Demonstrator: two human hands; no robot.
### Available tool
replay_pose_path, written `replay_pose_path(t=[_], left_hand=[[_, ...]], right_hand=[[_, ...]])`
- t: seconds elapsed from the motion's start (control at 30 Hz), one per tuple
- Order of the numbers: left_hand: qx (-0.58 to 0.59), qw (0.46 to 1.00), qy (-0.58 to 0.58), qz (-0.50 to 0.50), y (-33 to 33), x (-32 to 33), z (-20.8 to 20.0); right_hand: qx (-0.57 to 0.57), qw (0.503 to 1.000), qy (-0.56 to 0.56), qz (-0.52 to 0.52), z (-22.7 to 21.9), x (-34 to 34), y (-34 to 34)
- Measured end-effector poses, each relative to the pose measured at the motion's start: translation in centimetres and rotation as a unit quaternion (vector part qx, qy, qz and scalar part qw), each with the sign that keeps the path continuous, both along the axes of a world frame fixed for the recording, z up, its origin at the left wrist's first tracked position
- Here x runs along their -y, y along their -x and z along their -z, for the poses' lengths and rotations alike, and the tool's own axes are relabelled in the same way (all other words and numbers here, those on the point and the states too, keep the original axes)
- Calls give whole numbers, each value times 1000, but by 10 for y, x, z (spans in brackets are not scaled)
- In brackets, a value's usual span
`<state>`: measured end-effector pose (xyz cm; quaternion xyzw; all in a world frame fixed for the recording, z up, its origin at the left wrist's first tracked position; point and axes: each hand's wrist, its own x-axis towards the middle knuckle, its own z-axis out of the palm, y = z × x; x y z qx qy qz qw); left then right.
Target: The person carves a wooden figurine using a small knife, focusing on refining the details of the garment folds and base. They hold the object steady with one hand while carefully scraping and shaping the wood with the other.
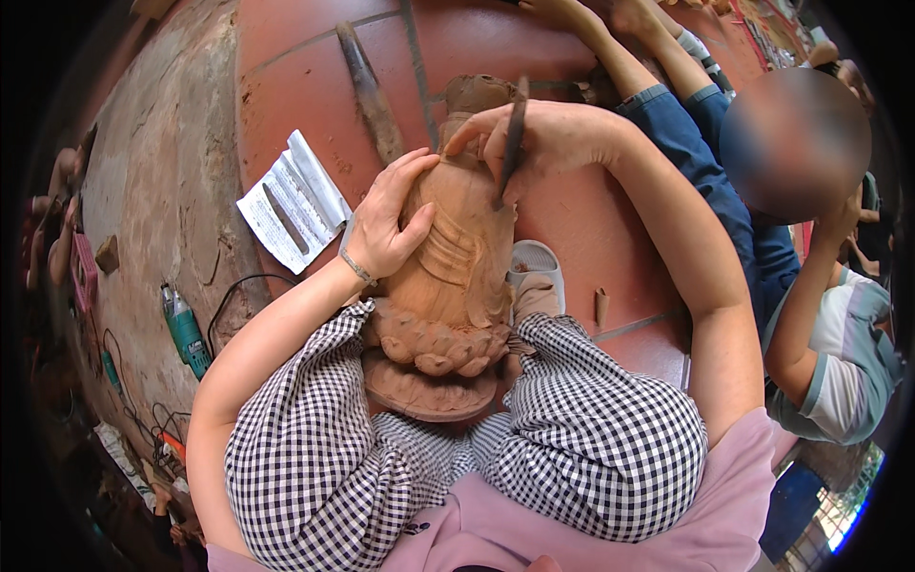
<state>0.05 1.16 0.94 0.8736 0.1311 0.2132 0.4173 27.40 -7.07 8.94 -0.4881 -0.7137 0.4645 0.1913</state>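
Observation:
A brown wooden statue [456, 238] with carved robe folds and a lotus-petal base [429, 348] lies between my knees, its base towards me. My left hand [389, 214] holds its left side, fingers laid over the upper part and thumb across the front. In my right hand [543, 143] is a thin dark carving blade [515, 133], gripped between thumb and fingers. Its lower end meets the right side of the statue, while the index finger reaches to the wood near the left fingertips. Part of the statue's far end is hidden behind my right hand.
A long tapered piece [367, 91] lies on the red tiles beyond my left hand. Printed paper [295, 205] with a slim dark blade on it is at the left. Further left are a green power tool [186, 329] and cable. Another person [734, 191] sits close on the right.

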Motion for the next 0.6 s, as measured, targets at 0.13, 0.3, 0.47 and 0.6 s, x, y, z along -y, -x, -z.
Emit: replay_pose_path(t=[0.13, 0.3, 0.47, 0.6], left_hand=[[6, 1000, -1, 2, -2, 0, 1], [4, 1000, -1, 0, 1, -3, 3], [14, 1000, 7, 3, -1, -2, 1], [9, 1000, 4, 5, 0, -2, 1]], right_hand=[[-7, 996, 86, 7, -3, -28, -3], [-87, 988, 126, 31, 5, -36, -3], [-30, 999, 37, -18, 2, -22, -7], [-83, 981, 160, 71, 0, -34, 0]])
